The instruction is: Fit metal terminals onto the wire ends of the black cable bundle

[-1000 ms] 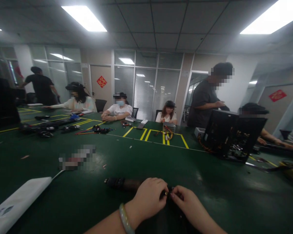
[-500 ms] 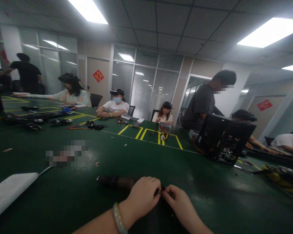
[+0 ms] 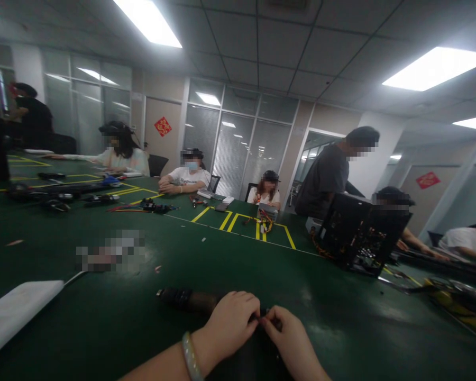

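A dark cylindrical tool (image 3: 203, 302) lies across the near green table, its black collar and small metal tip pointing left. Its right end disappears under my left hand (image 3: 236, 320), whose fingers are curled closed around that end. Just to the right, my right hand (image 3: 287, 333) is closed in a pinch, its fingertips meeting those of my left hand. Between the fingertips a small dark piece shows, too hidden to name. A pale bangle (image 3: 191, 355) circles my left wrist.
A white power strip (image 3: 19, 312) lies at the left with its cord. Ahead right stands an open black computer case (image 3: 365, 235). Cables and dark parts (image 3: 63, 193) lie farther left, and yellow tape marks the table (image 3: 174, 338). Several people sit or stand around it.
The view has tilted slightly. My hands stay together at the tool's right end, with the right fingers shifted a little. The standing person at far left has moved an arm.
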A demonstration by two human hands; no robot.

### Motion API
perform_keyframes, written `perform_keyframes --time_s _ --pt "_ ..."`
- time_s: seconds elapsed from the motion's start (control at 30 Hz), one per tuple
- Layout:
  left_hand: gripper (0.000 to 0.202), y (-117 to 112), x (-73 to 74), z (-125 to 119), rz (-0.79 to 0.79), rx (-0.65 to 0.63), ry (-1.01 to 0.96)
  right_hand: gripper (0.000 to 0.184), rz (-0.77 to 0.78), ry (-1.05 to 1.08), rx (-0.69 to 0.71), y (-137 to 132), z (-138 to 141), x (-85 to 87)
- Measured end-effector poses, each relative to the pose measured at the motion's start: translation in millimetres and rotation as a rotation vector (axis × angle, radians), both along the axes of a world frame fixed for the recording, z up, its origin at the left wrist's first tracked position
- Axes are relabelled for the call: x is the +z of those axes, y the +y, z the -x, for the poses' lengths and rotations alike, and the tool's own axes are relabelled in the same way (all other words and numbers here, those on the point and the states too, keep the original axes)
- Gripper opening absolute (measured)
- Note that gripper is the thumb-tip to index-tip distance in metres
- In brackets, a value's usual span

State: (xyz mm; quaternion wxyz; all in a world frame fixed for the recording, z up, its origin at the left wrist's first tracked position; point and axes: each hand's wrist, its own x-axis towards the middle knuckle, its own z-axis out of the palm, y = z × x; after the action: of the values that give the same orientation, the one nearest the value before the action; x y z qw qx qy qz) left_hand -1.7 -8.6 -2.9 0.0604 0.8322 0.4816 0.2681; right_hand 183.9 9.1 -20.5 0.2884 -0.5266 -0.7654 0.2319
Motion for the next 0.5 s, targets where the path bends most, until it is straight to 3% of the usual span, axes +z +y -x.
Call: perform_keyframes --time_s 0.2,0.33,0.5 --pt "0.009 -2 2.9 0 -0.027 -0.026 -0.079 0.011 -0.235 -0.108 -0.025 -6 5 11.1" --pt "0.011 -2 -0.1 0 -0.046 -0.038 -0.107 0.013 -0.174 -0.07 0.078 -1 8 7.6" --pt "0.021 -10 5.1 -3 -0.064 -0.032 -0.13 0.012 -0.175 -0.046 0.075 0 11 1.2"
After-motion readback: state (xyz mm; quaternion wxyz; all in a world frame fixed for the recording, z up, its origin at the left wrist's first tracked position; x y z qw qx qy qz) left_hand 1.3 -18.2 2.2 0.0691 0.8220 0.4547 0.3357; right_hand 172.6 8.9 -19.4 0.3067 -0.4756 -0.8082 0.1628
